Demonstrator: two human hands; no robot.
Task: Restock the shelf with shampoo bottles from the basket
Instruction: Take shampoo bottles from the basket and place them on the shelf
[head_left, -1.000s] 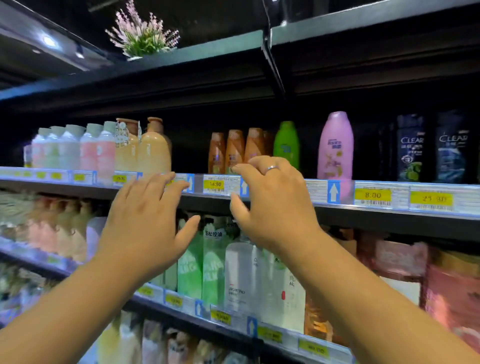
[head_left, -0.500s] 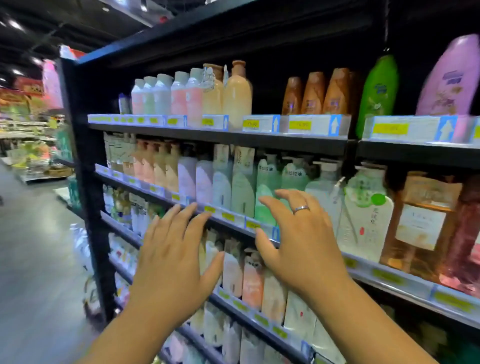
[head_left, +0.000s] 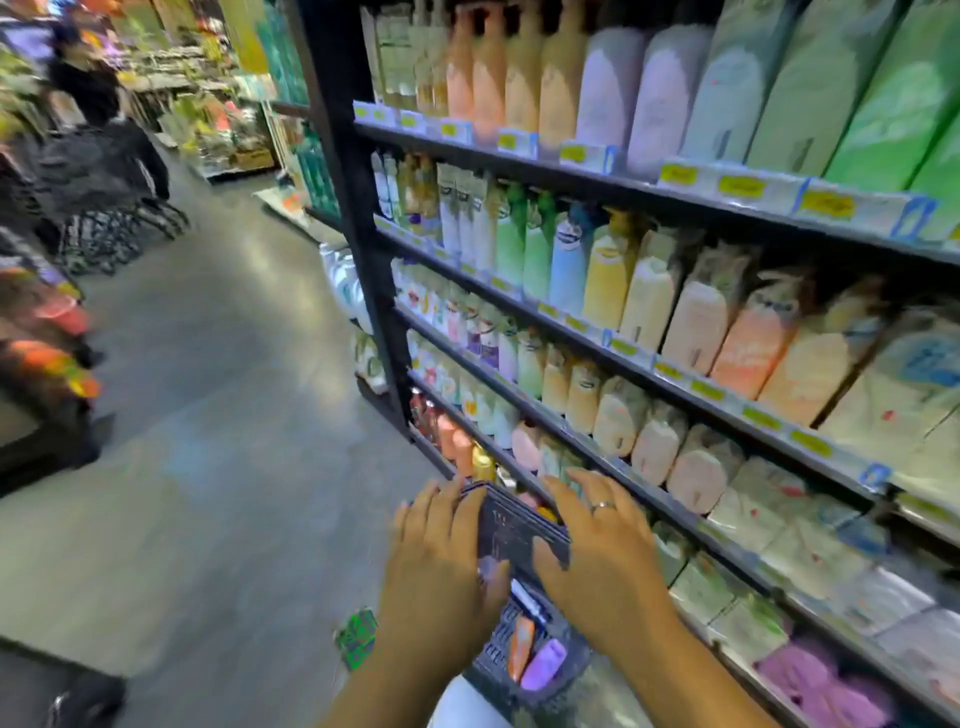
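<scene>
Two hands — left (head_left: 441, 561), right (head_left: 602, 551), spread, empty — hover over the basket (head_left: 500, 642).

Bottles (head_left: 543, 670) lie in the basket (head_left: 493, 649), left of the shelf (head_left: 691, 387).

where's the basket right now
Head view, bottom centre: the basket sits on the floor beside the shelving, below the left hand and right hand, with an orange bottle and purple bottle inside.
</scene>
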